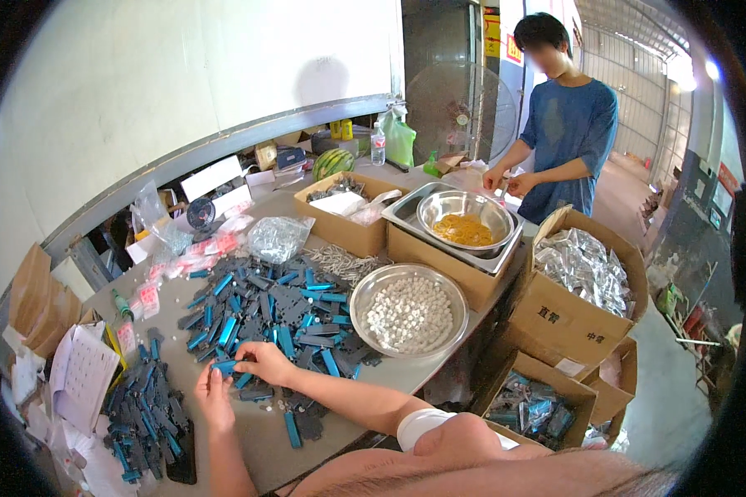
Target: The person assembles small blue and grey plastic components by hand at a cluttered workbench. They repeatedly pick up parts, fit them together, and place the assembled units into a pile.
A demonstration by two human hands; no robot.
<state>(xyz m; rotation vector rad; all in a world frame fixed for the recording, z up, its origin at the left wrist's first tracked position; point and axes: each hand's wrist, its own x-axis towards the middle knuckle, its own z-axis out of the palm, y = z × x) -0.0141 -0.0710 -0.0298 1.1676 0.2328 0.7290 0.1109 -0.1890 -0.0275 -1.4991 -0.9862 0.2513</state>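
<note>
Over the grey table, my left hand (214, 396) pinches a small blue-and-dark plastic part (224, 365) from the near side. From the right, my right hand (267, 363) has its fingers closed on the same part's other end. My fingertips cover some of it, so its exact kind cannot be made out. Just beyond my hands spreads a big loose pile of similar blue and dark grey parts (282, 302). A second heap of these pieces (145, 414) lies left of my left hand, with a dark phone-like slab (181, 460) at its near edge.
Right of the pile stands a steel bowl (457, 333) of white caps, near some metal screws (340, 262). Behind are a bowl (506, 217) with yellow pieces and a carton (365, 238). Cartons with silver packets (584, 273) line the right. A co-worker (568, 124) stands across.
</note>
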